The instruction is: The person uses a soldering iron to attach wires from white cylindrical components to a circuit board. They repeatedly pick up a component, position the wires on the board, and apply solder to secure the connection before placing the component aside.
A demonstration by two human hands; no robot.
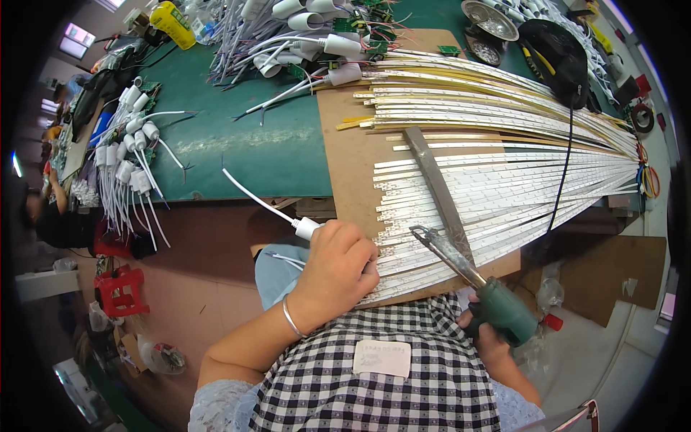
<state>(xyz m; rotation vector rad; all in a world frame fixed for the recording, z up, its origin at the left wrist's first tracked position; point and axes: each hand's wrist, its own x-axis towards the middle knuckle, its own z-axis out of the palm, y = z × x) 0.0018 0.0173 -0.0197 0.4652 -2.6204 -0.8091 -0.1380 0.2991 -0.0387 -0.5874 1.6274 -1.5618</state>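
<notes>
My left hand [337, 270] is closed around a white plastic end cap [306, 228] with a white cable [259, 196] running out to the upper left. Its fingers rest at the left ends of a fan of white LED strips [489, 180]; whatever is between the fingertips is hidden. My right hand [491, 344] grips the handle of a green soldering gun [504, 311]. The tip of the gun points up and left, over the strips and apart from my left hand. A flat metal bar [439, 187] lies across the strips, which sit on a brown board [345, 173].
White caps with cables and green circuit boards are heaped at the back [344, 45] and on the left edge of the green table [237, 158]. A metal dish [497, 21] and a black cloth item [554, 61] stand far right. A black cord [565, 165] crosses the strips.
</notes>
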